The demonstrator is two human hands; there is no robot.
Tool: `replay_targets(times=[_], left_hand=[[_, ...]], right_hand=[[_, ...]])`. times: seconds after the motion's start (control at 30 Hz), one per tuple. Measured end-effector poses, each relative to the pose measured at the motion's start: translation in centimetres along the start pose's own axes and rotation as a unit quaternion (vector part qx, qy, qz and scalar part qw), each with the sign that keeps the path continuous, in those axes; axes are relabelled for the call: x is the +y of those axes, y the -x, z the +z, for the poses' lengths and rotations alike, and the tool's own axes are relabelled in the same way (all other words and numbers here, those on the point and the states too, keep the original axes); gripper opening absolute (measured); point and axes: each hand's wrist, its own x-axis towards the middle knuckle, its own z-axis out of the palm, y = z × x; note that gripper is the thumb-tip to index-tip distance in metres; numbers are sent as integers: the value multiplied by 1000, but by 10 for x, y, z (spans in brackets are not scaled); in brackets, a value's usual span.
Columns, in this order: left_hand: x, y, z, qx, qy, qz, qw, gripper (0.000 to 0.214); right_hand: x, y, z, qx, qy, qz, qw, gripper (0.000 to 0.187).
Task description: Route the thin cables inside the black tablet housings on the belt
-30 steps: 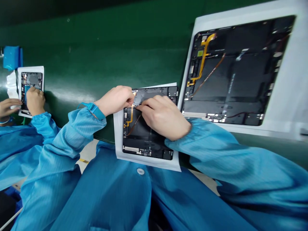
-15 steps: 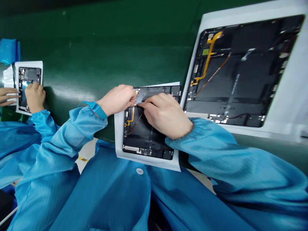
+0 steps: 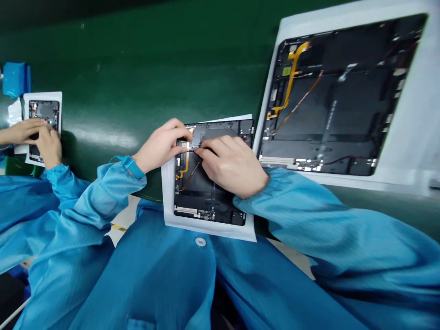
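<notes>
A black tablet housing (image 3: pixel 192 192) with its inner parts bare lies on a white sheet (image 3: pixel 213 232) in front of me. My left hand (image 3: pixel 160 144) is at its upper left edge, thumb and forefinger apart, the tips beside the orange flex cable (image 3: pixel 187 156). From the right, my right hand (image 3: pixel 232 165) reaches over the housing with thumb and forefinger pinched together near the left hand's thumb. Whatever lies between those tips is too small to make out. A thin brown cable (image 3: pixel 189 178) runs slantwise below the pinch. My right hand hides the middle of the housing.
A second open tablet housing (image 3: pixel 309 119) rests on a white sheet (image 3: pixel 412 137) to the right. At far left, a co-worker's hands (image 3: pixel 50 146) are over another housing (image 3: pixel 43 107), near a blue packet (image 3: pixel 15 79). All lie on a green table (image 3: pixel 137 73).
My left hand has shifted slightly left, its thumb and forefinger spreading from a closed curl. My right hand keeps its pinch. The co-worker's far hand has moved over their housing.
</notes>
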Motion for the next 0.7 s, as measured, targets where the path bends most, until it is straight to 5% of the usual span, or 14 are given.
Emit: replay_targets(times=[0.1, 0.23, 0.3, 0.7], left_hand=[[7, 25, 0, 68, 60, -129, 988, 11], [23, 50, -2, -69, 126, -260, 955, 20], [29, 54, -1, -110, 144, -277, 944, 21], [32, 45, 3, -117, 154, -325, 926, 21]], right_hand=[[-2, 1, 2, 16, -4, 1, 1000, 29], [-3, -1, 5, 9, -15, 13, 1000, 28], [-3, -2, 6, 7, -27, 18, 999, 28], [-5, -4, 4, -7, -51, 43, 998, 28]])
